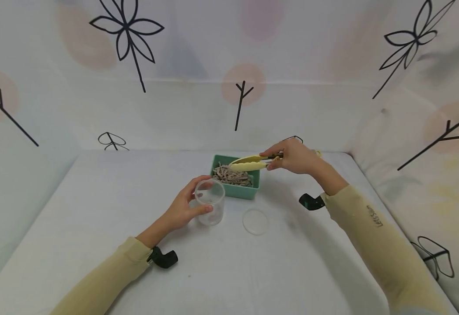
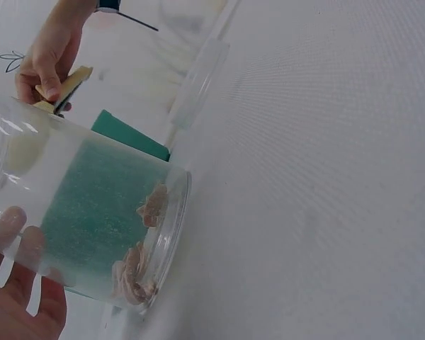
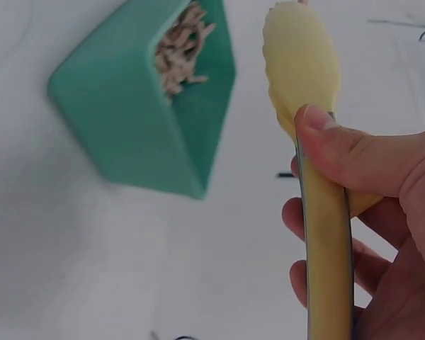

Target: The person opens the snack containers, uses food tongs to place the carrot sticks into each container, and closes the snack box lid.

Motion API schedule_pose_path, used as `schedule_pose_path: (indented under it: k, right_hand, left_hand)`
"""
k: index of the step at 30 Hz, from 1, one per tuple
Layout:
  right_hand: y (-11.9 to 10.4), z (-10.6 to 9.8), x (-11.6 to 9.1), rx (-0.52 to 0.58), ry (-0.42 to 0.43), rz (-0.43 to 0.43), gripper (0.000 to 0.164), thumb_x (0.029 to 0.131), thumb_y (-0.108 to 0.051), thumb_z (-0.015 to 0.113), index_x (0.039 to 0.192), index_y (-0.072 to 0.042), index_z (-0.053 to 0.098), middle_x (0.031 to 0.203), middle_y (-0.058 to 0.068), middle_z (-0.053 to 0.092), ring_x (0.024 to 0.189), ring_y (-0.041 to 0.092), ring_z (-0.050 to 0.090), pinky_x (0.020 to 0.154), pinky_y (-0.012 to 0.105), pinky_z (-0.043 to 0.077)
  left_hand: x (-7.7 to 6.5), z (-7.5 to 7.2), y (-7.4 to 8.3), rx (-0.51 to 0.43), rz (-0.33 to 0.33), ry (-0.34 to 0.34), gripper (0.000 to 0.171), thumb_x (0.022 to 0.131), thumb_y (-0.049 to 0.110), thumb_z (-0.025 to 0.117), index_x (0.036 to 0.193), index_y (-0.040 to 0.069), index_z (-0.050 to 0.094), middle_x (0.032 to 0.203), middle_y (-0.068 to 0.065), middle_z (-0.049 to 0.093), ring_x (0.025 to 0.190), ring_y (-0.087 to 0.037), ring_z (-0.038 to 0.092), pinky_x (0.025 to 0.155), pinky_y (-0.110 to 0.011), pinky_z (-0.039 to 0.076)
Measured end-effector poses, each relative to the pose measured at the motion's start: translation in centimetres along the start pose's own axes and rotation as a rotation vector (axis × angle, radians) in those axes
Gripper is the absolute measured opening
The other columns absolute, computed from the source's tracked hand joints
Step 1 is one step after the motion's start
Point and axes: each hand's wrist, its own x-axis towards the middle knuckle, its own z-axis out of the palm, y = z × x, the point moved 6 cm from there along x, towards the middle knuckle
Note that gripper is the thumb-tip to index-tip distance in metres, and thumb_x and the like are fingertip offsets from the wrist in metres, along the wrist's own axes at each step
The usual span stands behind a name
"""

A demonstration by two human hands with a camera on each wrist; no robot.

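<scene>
My left hand (image 1: 180,212) grips a clear plastic jar (image 1: 215,215) around its side; the jar is on the white table, its open mouth up. Inside, at the bottom, the left wrist view shows some brownish pieces (image 2: 133,276). A green rectangular box (image 1: 240,192) stands just behind the jar, holding a heap of greyish-brown, dried-looking strips (image 1: 229,175). Yellow kitchen tongs (image 1: 249,166) are in my right hand (image 1: 298,157), thumb on one arm and fingers on the other. Their tips hover over the box; whether anything is between them cannot be seen.
A clear round lid (image 1: 255,222) lies flat on the table (image 1: 221,275), right of the jar and in front of the box. Patterned white cloth walls (image 1: 182,113) enclose the table at the back and sides.
</scene>
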Motion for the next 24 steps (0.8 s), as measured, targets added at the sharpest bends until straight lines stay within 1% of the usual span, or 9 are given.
schedule_pose_path:
  k: [4,8,11,13,15,17,19,22,24]
  right_hand:
    - [-2.7,-1.1,-0.4,-0.010,0.016,-0.116,0.038,0.081,-0.012,0.084,0.118,-0.011,0.075,0.118,0.007,0.071,0.100,0.019,0.066,0.071,0.035,0.052]
    - [-5.4,-1.2,-0.8,-0.017,-0.009,-0.212,0.038,0.081,-0.010,0.084,0.118,-0.011,0.075,0.117,0.005,0.071,0.102,0.018,0.066,0.075,0.033,0.056]
    - [-7.2,-0.8,-1.0,-0.051,-0.037,-0.234,0.038,0.081,-0.009,0.084,0.118,-0.013,0.075,0.117,0.002,0.070,0.103,0.017,0.063,0.077,0.032,0.056]
    - [-8.3,-0.3,-1.1,-0.105,-0.044,-0.250,0.038,0.081,-0.009,0.084,0.117,-0.015,0.076,0.116,0.000,0.071,0.100,0.016,0.062,0.075,0.030,0.056]
    - [-9.2,0.2,-1.3,-0.186,-0.045,-0.262,0.039,0.080,-0.010,0.085,0.117,-0.018,0.076,0.116,-0.003,0.071,0.096,0.014,0.059,0.071,0.029,0.053]
    - [-10.1,0.6,-1.4,-0.265,-0.044,-0.279,0.039,0.080,-0.012,0.085,0.117,-0.019,0.076,0.116,-0.004,0.071,0.095,0.014,0.058,0.070,0.029,0.051]
    - [-10.7,1.0,-1.5,-0.323,-0.041,-0.297,0.041,0.079,-0.014,0.086,0.118,-0.019,0.076,0.116,-0.005,0.071,0.095,0.014,0.057,0.071,0.029,0.051]
    - [-11.3,1.3,-1.5,-0.366,-0.033,-0.325,0.042,0.079,-0.015,0.086,0.118,-0.019,0.076,0.115,-0.006,0.071,0.097,0.014,0.057,0.072,0.030,0.051]
    - [-11.6,1.4,-1.5,-0.376,-0.028,-0.339,0.042,0.078,-0.014,0.087,0.119,-0.019,0.076,0.115,-0.005,0.071,0.097,0.014,0.058,0.072,0.030,0.052]
  left_hand:
    - [0.0,0.0,0.0,-0.001,-0.007,0.001,0.079,0.089,0.029,0.078,0.151,0.006,0.035,0.142,-0.007,0.053,0.134,-0.021,0.044,0.101,-0.056,0.039]
    - [-0.1,-0.1,0.1,0.001,-0.010,0.000,0.075,0.089,0.025,0.078,0.151,0.013,0.037,0.142,-0.011,0.052,0.135,-0.024,0.044,0.102,-0.057,0.038]
    - [-0.1,-0.1,0.2,0.012,-0.020,0.002,0.073,0.089,0.024,0.077,0.151,0.019,0.038,0.145,-0.012,0.049,0.135,-0.027,0.043,0.103,-0.057,0.038]
    - [-0.1,-0.1,0.1,0.025,-0.033,0.004,0.074,0.089,0.025,0.077,0.151,0.019,0.038,0.148,-0.010,0.046,0.135,-0.026,0.042,0.104,-0.057,0.039]
    - [-0.1,-0.1,0.0,0.037,-0.049,0.005,0.075,0.089,0.028,0.077,0.152,0.021,0.037,0.150,-0.007,0.043,0.136,-0.025,0.041,0.104,-0.056,0.039]
    - [-0.1,-0.2,-0.1,0.046,-0.059,0.004,0.077,0.089,0.031,0.077,0.152,0.020,0.036,0.152,-0.005,0.041,0.138,-0.025,0.039,0.104,-0.057,0.039]
    - [-0.1,-0.1,-0.1,0.043,-0.061,0.002,0.079,0.089,0.034,0.077,0.153,0.017,0.035,0.153,-0.004,0.040,0.139,-0.026,0.038,0.104,-0.057,0.039]
    - [-0.1,-0.1,-0.1,0.040,-0.056,0.001,0.081,0.089,0.038,0.077,0.153,0.014,0.034,0.154,-0.006,0.039,0.140,-0.030,0.036,0.103,-0.058,0.038]
    - [-0.1,-0.1,-0.1,0.035,-0.056,0.003,0.080,0.088,0.039,0.077,0.153,0.017,0.035,0.154,-0.006,0.039,0.139,-0.031,0.037,0.103,-0.058,0.039]
